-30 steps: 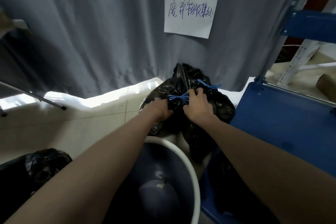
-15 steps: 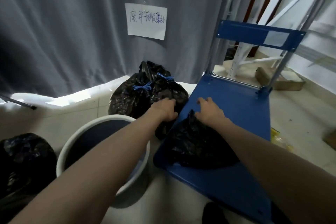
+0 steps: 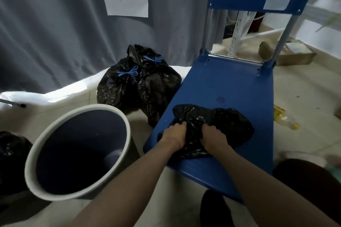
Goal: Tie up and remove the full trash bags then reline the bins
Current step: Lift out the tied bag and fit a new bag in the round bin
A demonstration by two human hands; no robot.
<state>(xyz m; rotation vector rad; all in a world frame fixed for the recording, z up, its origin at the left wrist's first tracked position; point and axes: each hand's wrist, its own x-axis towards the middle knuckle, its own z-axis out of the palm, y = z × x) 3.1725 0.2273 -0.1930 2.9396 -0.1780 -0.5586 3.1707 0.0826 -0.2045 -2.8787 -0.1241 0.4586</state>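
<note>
**Colleague:** What could go wrong from here?

**Me:** In the head view, I judge the thin black liner (image 3: 212, 129) could tear or snag if I yank it off the blue cart deck (image 3: 230, 86). It's bunched, so I might also grab several layers and fail to find the mouth. And the bin (image 3: 77, 150) beside the cart looks tilted; a clumsy push could tip it.

**Colleague:** Where's the liner against your hands?

**Me:** Right under them, on the cart's near end. My left hand (image 3: 174, 135) and right hand (image 3: 212, 137) sit close together, each clenched on a fistful of plastic. The tied full bags (image 3: 140, 83) stand beyond the bin, just beside the cart.
</note>
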